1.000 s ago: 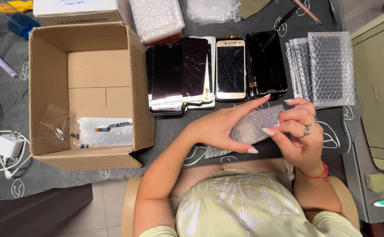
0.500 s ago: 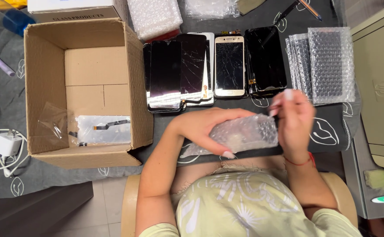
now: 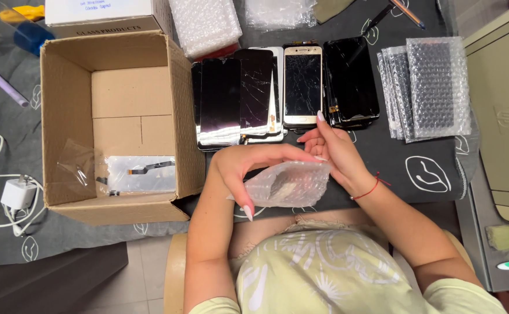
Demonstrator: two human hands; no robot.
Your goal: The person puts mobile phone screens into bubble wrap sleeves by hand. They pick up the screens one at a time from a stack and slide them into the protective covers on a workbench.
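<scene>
A seated person holds a bubble-wrap pouch (image 3: 286, 184) over the near edge of a dark tabletop (image 3: 382, 157), both hands on it.

The left hand (image 3: 245, 166) arches over the pouch from above, fingers curled down around its left end with a long nail pointing toward the lap; the right hand (image 3: 333, 148) pinches the pouch's right end, index finger raised toward the row of cracked phone screens (image 3: 283, 87). The pouch's long axis runs left to right between the two hands, tilted slightly up at the right. Something dark, perhaps a small flat part, seems to sit inside, though the wrap blurs it. An open cardboard box (image 3: 68, 116) stands just left of the left forearm, a wrapped flat piece (image 3: 141, 173) lying on its floor. A stack of empty bubble-wrap pouches (image 3: 431, 87) lies well to the right.
</scene>
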